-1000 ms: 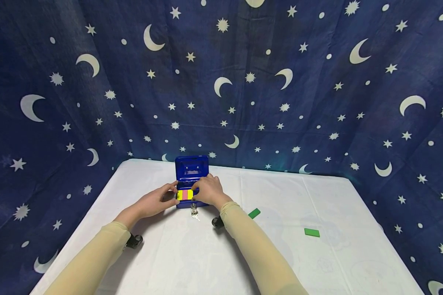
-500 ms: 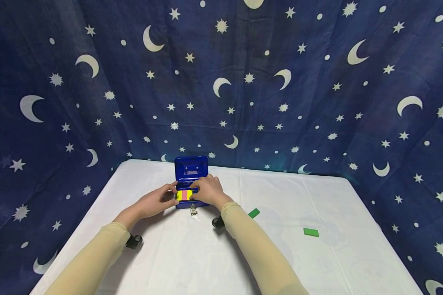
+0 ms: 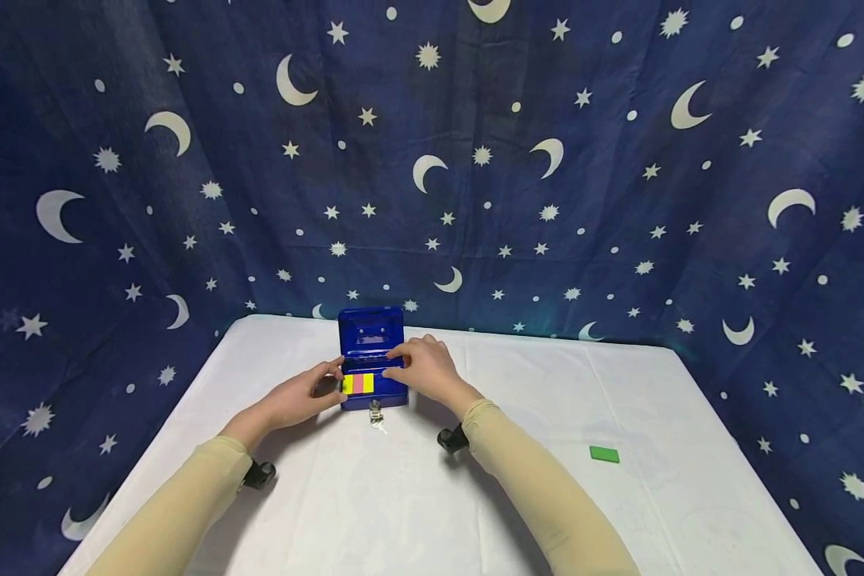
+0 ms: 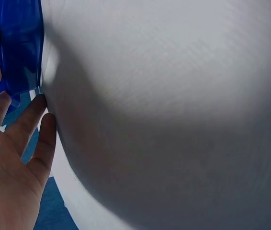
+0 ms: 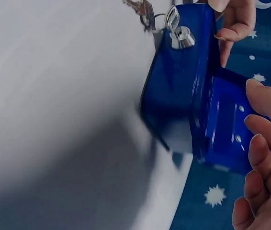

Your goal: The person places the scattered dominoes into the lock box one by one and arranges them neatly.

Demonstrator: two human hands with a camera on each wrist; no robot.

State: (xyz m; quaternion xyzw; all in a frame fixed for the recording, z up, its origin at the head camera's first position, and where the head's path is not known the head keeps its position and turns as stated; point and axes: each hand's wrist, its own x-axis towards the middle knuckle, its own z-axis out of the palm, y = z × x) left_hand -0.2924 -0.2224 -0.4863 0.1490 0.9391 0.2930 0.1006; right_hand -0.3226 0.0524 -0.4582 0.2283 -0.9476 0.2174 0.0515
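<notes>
A blue cash box [image 3: 391, 387] stands on the table, lid [image 3: 371, 330] raised, with keys [image 3: 377, 418] hanging at its front lock. Inside, on the left, yellow and pink blocks [image 3: 358, 384] lie side by side. My left hand [image 3: 298, 398] holds the box's left end between thumb and forefinger; its other fingers are extended in the left wrist view. At the right end of the box hovers my right hand [image 3: 432, 370], thumb and forefinger apart with nothing between them. The right wrist view shows its fingers [image 5: 256, 189] loosely bent beside the lid.
A green block [image 3: 604, 454] lies on the white-covered table [image 3: 547, 512] to the right. Behind the table hangs a dark blue curtain [image 3: 475, 200] with moons and stars. The box stands close to the back edge.
My right hand has drawn away from the blocks to the right end of the box. The nearer green block is now hidden behind the right sleeve. My left hand stays in place.
</notes>
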